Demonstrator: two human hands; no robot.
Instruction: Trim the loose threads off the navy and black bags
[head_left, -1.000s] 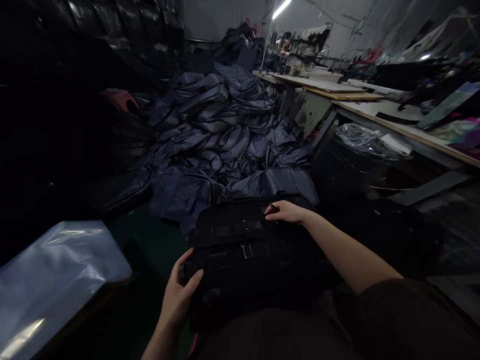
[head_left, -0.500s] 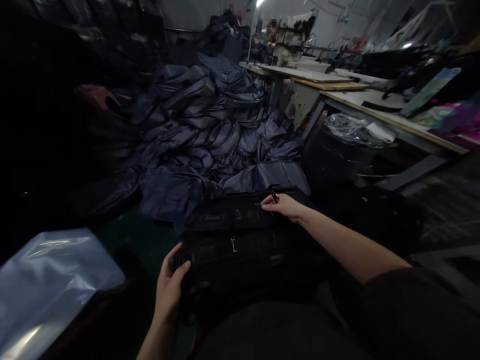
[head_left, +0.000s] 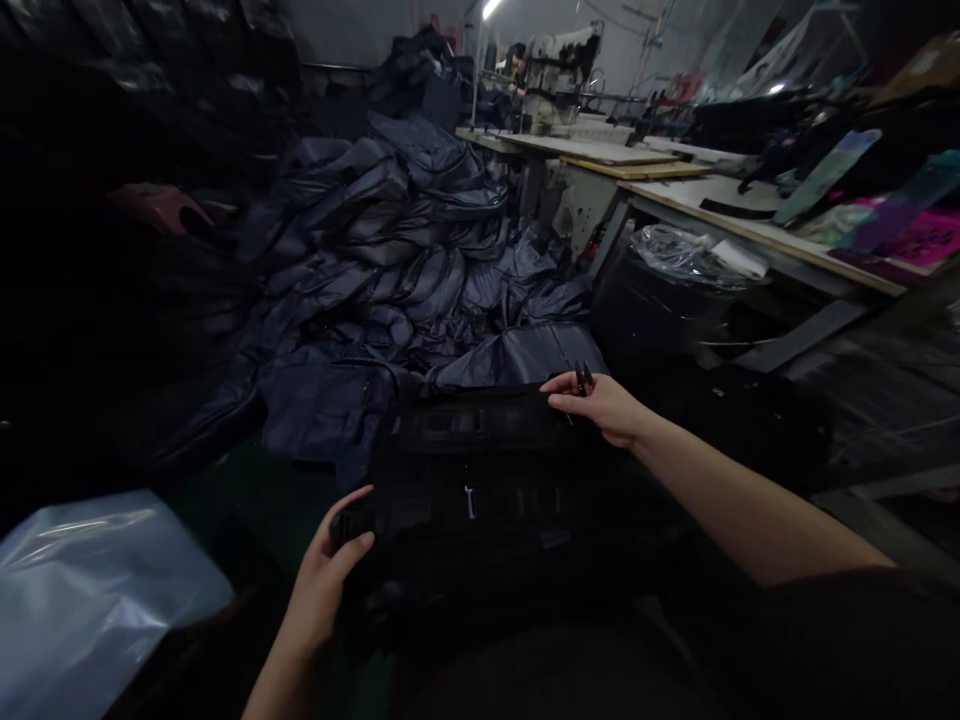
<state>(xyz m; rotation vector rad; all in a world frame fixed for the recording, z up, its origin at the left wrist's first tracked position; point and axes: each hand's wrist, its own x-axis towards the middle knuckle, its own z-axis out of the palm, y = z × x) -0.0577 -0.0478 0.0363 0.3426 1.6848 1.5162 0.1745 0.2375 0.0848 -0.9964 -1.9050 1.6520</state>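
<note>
At the far left, a translucent plastic sheet [head_left: 97,600] is laid in the foreground. Behind it, a pinkish-red object [head_left: 157,208] is partly lost in shadow (its kind cannot be determined). The left hand [head_left: 319,585] is positioned at the near-left end of a black bag [head_left: 480,470], and its grip is clenched around a black webbing strap [head_left: 352,525]. The bag is lying flat between both hands, with a metal buckle [head_left: 469,500] fastened on its face (its support is hidden in shadow). Beyond the bag, a heap of navy fabric bags [head_left: 375,270] is piled up, with its nearest bags just behind the black bag's far edge.

The right hand [head_left: 600,405] has been moved rightward along that edge and raised slightly. Its grip is closed at the fingertips on a small black item [head_left: 581,380], now held upright (too small to be identified). Further right, a plastic-wrapped black bundle [head_left: 675,250] is placed beneath a long counter [head_left: 720,205]. At the far end, a sewing machine [head_left: 562,70] is set up, with a co-worker [head_left: 517,60] seen beside it.
</note>
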